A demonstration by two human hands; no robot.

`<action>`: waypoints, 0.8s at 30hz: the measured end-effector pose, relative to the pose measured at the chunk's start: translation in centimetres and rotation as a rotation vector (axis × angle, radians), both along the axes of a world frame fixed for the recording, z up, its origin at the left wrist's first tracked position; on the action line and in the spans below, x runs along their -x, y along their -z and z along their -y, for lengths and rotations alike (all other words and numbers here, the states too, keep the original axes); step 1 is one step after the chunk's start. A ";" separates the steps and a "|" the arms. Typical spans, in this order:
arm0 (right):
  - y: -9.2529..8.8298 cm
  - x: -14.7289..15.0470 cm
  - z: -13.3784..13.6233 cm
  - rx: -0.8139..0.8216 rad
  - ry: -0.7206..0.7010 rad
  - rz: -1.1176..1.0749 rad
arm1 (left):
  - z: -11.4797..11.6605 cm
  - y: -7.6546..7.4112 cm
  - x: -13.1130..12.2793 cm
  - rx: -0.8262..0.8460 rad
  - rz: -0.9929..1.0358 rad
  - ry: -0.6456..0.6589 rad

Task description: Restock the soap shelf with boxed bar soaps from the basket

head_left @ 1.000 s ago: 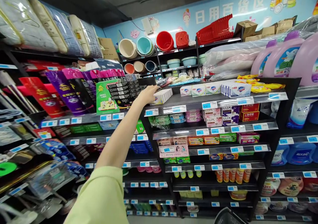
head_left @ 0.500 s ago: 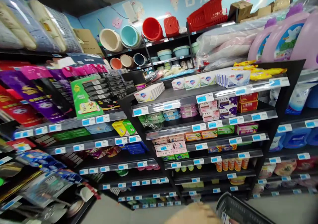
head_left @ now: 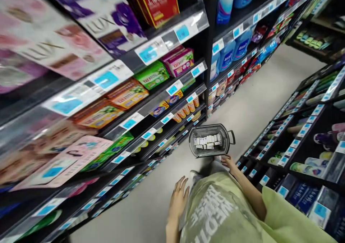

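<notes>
A black plastic shopping basket (head_left: 192, 142) is in front of my legs, with its handle (head_left: 233, 137) sticking out at the right end. Several small white boxes (head_left: 207, 141) lie inside it. My right hand (head_left: 228, 162) hangs just below the basket's near edge in the view, apart from the handle, fingers loosely parted and holding nothing I can see. Beside my body on the left, my left hand (head_left: 178, 196) is open and empty, its fingers spread. Whether the basket rests on the floor or against my legs I cannot tell.
A dark shelf rack (head_left: 151, 111) with soap boxes and price tags runs along the left, LUX boxes (head_left: 97, 25) close by. Blue bottles (head_left: 226, 58) stand farther along. Another shelf rack (head_left: 299, 128) borders the right. Grey floor (head_left: 258, 88) stretches between them.
My view has swung down and to the right, closer to the soap shelves. Basket, boxes and both hands now show fully; earlier only part of the basket and a blurred shape appeared.
</notes>
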State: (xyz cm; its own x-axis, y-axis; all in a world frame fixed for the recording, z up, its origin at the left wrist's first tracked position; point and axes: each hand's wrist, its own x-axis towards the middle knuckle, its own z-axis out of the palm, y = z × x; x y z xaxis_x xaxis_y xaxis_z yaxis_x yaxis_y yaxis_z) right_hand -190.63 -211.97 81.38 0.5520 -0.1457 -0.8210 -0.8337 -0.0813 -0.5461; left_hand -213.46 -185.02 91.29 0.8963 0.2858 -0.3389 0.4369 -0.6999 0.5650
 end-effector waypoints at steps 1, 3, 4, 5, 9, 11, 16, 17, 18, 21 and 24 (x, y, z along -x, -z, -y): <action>0.8 0.2 1.2 0.041 -0.012 -0.024 | 0.1 0.2 -0.3 0.011 -0.025 0.035; 2.3 0.2 3.3 0.109 -0.058 -0.059 | -0.1 0.7 -1.4 0.024 -0.094 0.101; 3.0 0.1 4.3 0.141 -0.091 -0.062 | -0.3 1.1 -2.1 0.023 -0.132 0.124; 3.7 -0.2 5.1 0.173 -0.132 -0.056 | -0.4 1.6 -2.9 0.015 -0.168 0.136; 6.5 -2.7 7.8 0.306 -0.367 0.022 | 0.8 4.6 -6.8 -0.057 -0.256 0.100; 8.2 -4.5 8.7 0.357 -0.509 0.073 | 2.7 6.2 -9.3 -0.049 -0.261 0.084; 14.0 -9.0 8.8 0.383 -0.863 0.174 | 9.5 9.3 -15.2 0.160 -0.243 0.084; 15.5 -9.8 8.4 0.377 -0.927 0.185 | 10.7 9.9 -16.0 0.215 -0.248 0.091; 17.1 -10.5 8.0 0.371 -0.986 0.193 | 11.7 10.6 -16.7 0.270 -0.263 0.101; 22.6 -12.1 6.2 0.378 -1.128 0.209 | 13.3 13.2 -17.6 0.401 -0.351 0.142; 28.9 -13.1 4.0 0.424 -1.228 0.226 | 12.5 17.4 -17.1 0.445 -0.407 0.120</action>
